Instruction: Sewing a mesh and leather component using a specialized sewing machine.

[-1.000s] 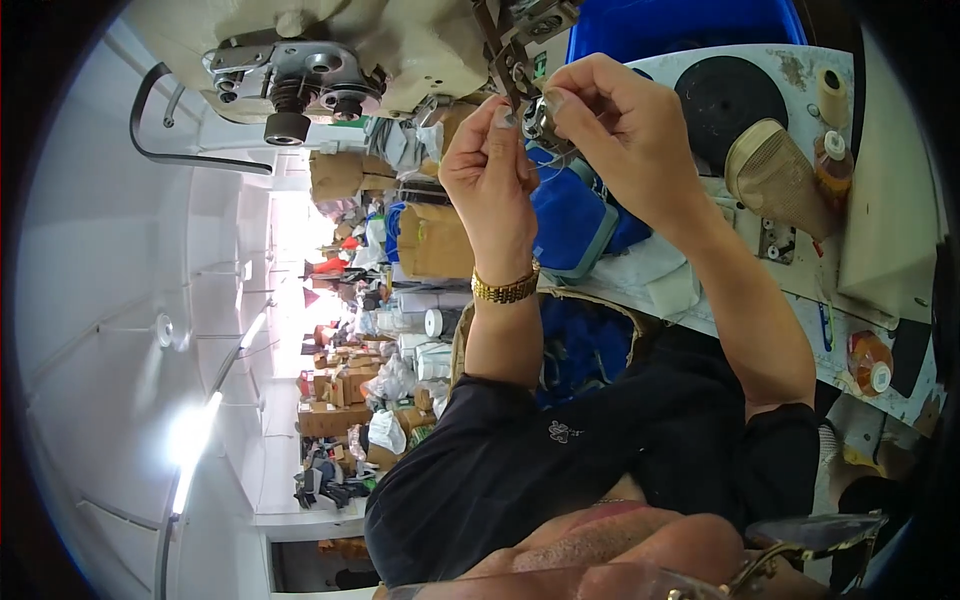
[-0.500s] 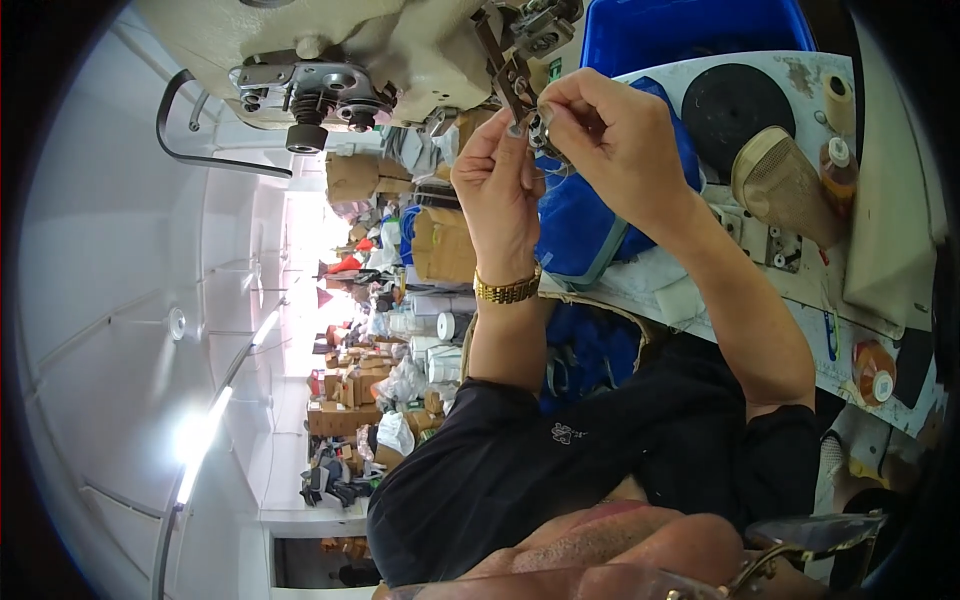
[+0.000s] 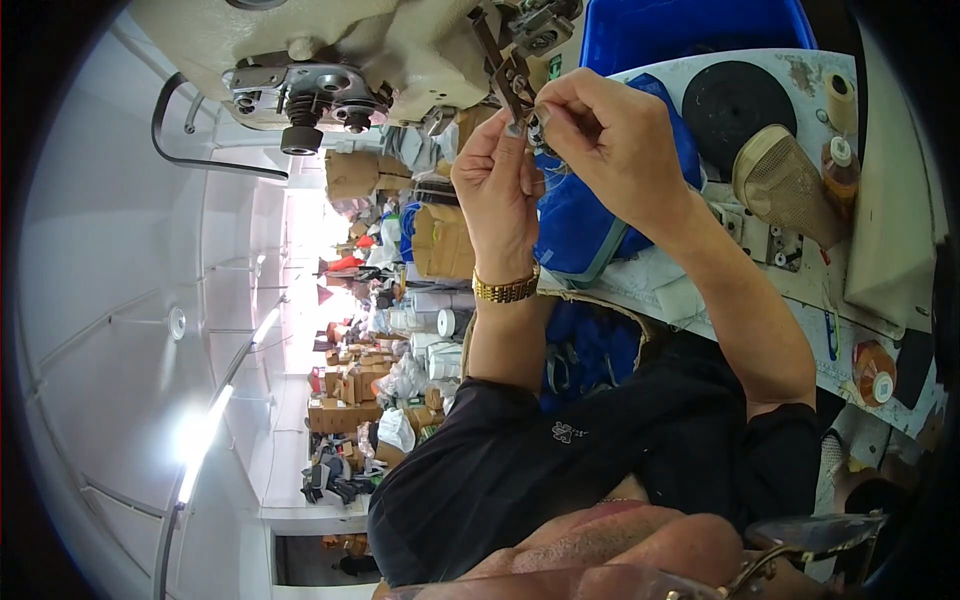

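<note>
Small, steady movements suit such fine work, as the left hand point(image 3: 500, 178) and right hand point(image 3: 625, 145) both have fingers point(image 3: 510, 150) pinched together, on what I cannot tell, beside the sewing machine's point(image 3: 400, 45) dark metal bar point(image 3: 507, 92).

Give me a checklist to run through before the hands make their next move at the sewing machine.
1. Hands clear of the sewing machine: not ok; the left hand and right hand are up close at its metal parts.
2. Fingers pinched: ok on both hands, thumbs against fingers.
3. Thread secured: cannot tell; it shows near the fingertips, but its ends are too small to follow.
4. Gold watch clear of the metal parts: ok, on the left wrist below.
5. Bottles capped: ok, both the upper bottle and lower bottle.
</note>
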A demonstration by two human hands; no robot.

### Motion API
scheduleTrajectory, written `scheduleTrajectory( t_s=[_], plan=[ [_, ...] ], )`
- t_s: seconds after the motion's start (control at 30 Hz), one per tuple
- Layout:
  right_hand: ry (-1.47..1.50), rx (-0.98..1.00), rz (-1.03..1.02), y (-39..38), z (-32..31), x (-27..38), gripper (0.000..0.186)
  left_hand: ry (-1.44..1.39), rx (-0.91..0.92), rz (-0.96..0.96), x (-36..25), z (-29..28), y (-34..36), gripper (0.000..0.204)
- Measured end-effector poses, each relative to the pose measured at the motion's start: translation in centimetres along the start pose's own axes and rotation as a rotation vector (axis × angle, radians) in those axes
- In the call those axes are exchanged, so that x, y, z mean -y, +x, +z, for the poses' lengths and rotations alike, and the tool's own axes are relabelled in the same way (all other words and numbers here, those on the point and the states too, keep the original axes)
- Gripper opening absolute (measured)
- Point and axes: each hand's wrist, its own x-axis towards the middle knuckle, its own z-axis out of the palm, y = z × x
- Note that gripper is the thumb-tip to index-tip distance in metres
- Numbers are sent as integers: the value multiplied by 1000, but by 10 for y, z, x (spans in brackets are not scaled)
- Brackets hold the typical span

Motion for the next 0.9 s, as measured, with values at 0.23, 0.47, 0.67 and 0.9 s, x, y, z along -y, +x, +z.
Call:
scheduleTrajectory(
  t_s=[0.23,0.47,0.67,0.9],
  plan=[
    [-140,-13,-98,-3,7,-7,9,-49,-32,-119,6,-5,-2,11],
    [-181,-47,-119,-5,8,-10,5,-104,-4,-163,8,-7,-6,11],
    [-231,-50,-157,-5,8,-12,5,-129,22,-190,10,-8,-6,11],
    [-255,-36,-203,-6,8,-13,6,-153,47,-182,13,-10,-7,16]
  ],
)
